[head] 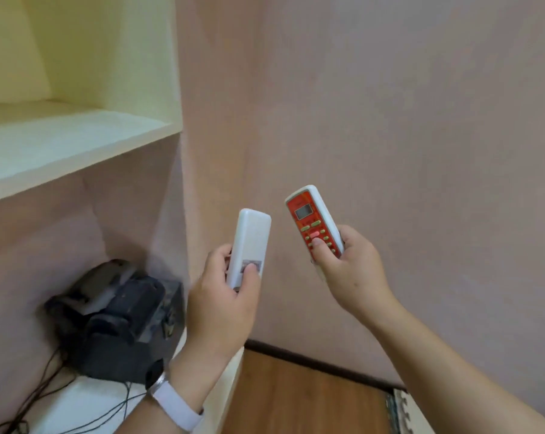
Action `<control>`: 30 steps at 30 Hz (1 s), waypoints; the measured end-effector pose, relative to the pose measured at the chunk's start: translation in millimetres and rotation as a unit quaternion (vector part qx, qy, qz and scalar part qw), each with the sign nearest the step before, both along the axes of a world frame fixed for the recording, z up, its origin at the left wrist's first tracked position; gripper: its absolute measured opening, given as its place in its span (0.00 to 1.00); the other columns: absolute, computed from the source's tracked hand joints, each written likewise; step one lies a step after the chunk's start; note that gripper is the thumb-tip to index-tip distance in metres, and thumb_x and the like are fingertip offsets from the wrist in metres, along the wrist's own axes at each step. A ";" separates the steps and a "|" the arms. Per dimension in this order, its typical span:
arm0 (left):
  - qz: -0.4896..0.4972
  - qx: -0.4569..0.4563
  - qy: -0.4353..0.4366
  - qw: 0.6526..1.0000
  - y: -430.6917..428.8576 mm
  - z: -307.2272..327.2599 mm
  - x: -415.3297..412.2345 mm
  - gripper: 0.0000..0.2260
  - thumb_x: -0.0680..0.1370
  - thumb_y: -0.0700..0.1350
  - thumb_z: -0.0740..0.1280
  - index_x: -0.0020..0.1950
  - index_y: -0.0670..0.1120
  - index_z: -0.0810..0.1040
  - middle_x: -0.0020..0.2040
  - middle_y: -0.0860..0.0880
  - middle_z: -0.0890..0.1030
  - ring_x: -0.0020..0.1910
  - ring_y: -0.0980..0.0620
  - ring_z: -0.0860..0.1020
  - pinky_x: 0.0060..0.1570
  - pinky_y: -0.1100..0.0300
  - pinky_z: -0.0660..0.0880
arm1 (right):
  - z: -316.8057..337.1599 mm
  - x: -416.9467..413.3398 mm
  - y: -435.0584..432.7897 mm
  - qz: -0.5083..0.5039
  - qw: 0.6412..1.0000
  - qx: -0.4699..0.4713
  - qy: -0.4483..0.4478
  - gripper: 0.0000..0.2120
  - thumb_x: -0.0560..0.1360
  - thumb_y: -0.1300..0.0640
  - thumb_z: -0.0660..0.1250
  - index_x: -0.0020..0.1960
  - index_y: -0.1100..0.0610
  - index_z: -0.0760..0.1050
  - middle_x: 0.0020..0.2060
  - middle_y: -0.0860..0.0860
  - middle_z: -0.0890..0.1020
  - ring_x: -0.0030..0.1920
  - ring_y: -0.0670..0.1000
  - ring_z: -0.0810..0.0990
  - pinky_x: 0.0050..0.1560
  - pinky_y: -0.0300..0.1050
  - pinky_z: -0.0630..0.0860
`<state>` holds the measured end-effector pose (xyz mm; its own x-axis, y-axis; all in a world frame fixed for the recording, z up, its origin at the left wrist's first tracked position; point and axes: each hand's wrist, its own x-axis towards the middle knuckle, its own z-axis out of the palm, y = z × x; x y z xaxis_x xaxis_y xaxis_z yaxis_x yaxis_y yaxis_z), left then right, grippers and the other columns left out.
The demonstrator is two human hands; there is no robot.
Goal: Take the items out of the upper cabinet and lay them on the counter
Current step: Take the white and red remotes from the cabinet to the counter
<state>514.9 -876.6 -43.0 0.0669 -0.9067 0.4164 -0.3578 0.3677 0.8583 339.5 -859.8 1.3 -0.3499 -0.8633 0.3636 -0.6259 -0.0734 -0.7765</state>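
A person's left hand point(224, 296) clasps a white remote point(249, 245), the right hand point(346, 270) a red-faced remote point(315, 220), both held beside the bare cabinet shelf point(77, 142). Best lowered flat onto the white counter point(86, 399), clear of the cables point(45, 386).

Two remotes are held up in front of the wall point(390, 120), side by side and apart: the left remote point(249, 245) in the left hand point(224, 302), the right remote point(315, 220) in the right hand point(349, 270). The cabinet point(77, 136) stands at upper left, its shelf above the counter point(86, 399). A machine point(121, 321) sits on the counter against the wall, near the counter's right edge, with cables point(45, 399) trailing to its front left. The floor point(302, 399) lies right of the counter.
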 end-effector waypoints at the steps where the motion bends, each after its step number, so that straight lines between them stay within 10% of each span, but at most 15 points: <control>1: -0.021 0.007 0.012 1.000 5.7 -1.8 -14.2 0.10 0.77 0.47 0.67 0.54 0.58 0.70 0.42 0.57 0.80 0.37 0.58 0.79 0.31 0.62 0.76 | -2.0 -13.6 11.0 -0.020 1.000 0.000 0.002 0.04 0.77 0.50 0.66 0.50 0.43 0.72 0.39 0.43 0.80 0.40 0.47 0.81 0.35 0.43 0.79; 11: -0.229 0.088 0.069 0.967 101.1 -5.5 -170.4 0.09 0.78 0.43 0.67 0.48 0.58 0.72 0.46 0.54 0.81 0.42 0.59 0.80 0.29 0.72 0.73 | -23.7 -152.0 159.3 -0.178 0.983 0.003 -0.048 0.03 0.77 0.50 0.67 0.49 0.48 0.75 0.39 0.47 0.81 0.40 0.48 0.81 0.34 0.43 0.78; 16: -0.313 0.132 0.081 0.937 182.8 -13.0 -264.2 0.08 0.79 0.42 0.67 0.51 0.56 0.73 0.47 0.52 0.82 0.44 0.54 0.82 0.32 0.68 0.75 | -36.9 -232.0 269.0 -0.243 0.966 0.006 -0.086 0.04 0.78 0.51 0.65 0.50 0.51 0.75 0.39 0.49 0.81 0.36 0.45 0.78 0.27 0.29 0.70; 30: -0.490 0.168 0.034 0.855 426.7 -25.6 -502.3 0.09 0.78 0.40 0.67 0.52 0.54 0.74 0.47 0.51 0.84 0.44 0.51 0.83 0.41 0.51 0.82 | -62.8 -416.2 570.9 -0.438 0.889 -0.021 -0.133 0.06 0.78 0.50 0.65 0.46 0.52 0.75 0.36 0.49 0.79 0.34 0.48 0.77 0.27 0.34 0.71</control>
<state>12.6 -449.8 -68.6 -0.7789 -0.6095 0.1474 0.0358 0.1915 0.9808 -76.8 -288.9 -61.5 -0.9596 -0.2041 0.1937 -0.2522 0.3192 -0.9135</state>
